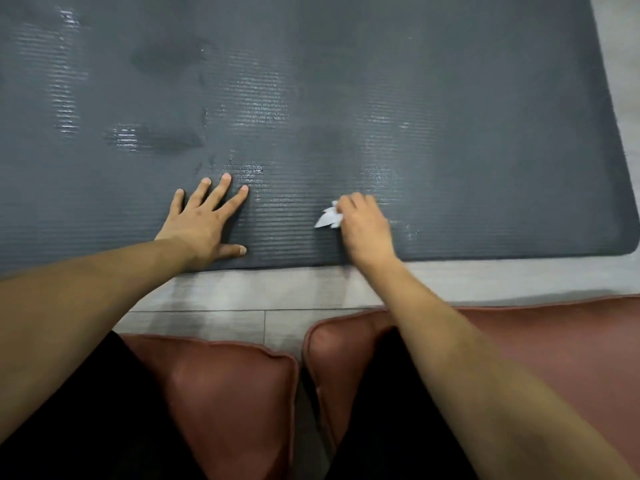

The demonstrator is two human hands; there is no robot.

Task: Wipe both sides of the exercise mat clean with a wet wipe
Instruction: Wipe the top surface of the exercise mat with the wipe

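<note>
A dark grey ribbed exercise mat [450, 98] lies flat on the floor and fills the upper half of the view. Shiny wet streaks show across its surface. My left hand [204, 223] presses flat on the mat near its front edge, fingers spread and straight. To the right, my right hand [363, 226] grips a crumpled white wet wipe [329, 218] against the mat; part of the wipe sticks out at the left of the fingers.
Light grey wood-look floor [277, 292] runs along the mat's front edge and past its right end. Two reddish-brown cushions [235, 386] lie under my knees, which are in black clothing [86, 427].
</note>
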